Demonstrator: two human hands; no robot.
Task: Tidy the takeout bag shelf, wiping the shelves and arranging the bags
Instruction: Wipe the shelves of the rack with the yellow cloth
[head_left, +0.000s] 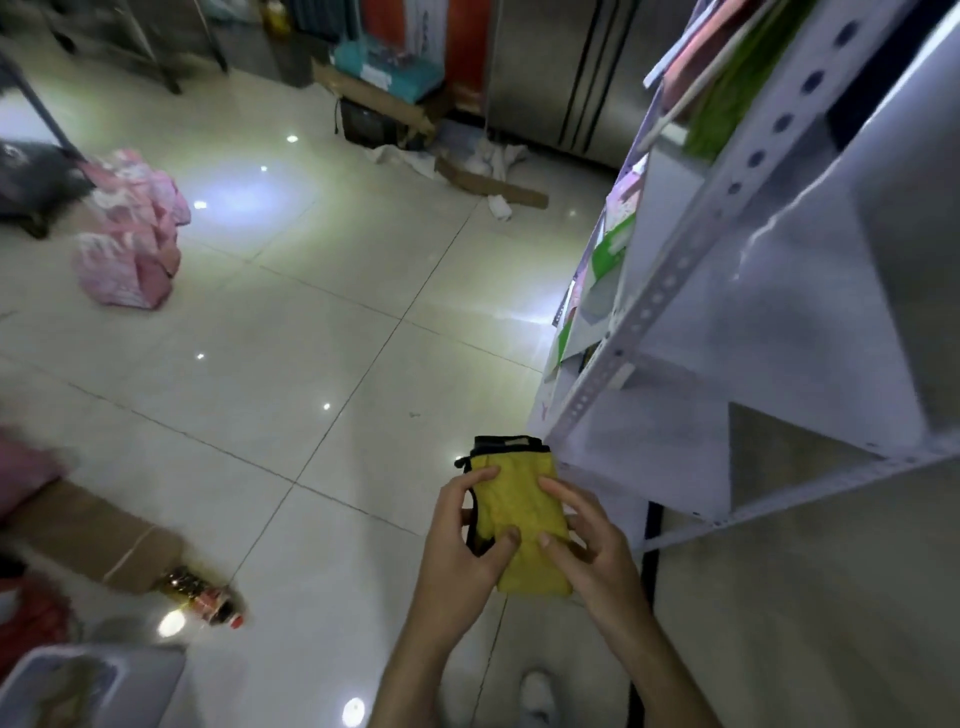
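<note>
Held low and close in front: a folded yellow cloth (522, 525) with dark edging, pinched from both sides. Left hand (467, 540) curled round its left edge, thumb on top; right hand (587, 540) pressing thumb and fingers onto its right half (both grips closed on fabric, nothing spread). Long axis running away from the body, far end pointing toward the white shelf (727, 364). Shelf lying just to the right and beyond, so the right hand nearer for wiping. Farther left on the floor, pink bags (130, 244) well apart.

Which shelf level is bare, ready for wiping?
The lower white shelf beside the hands is bare; the upper levels hold green and pink bags.
</note>
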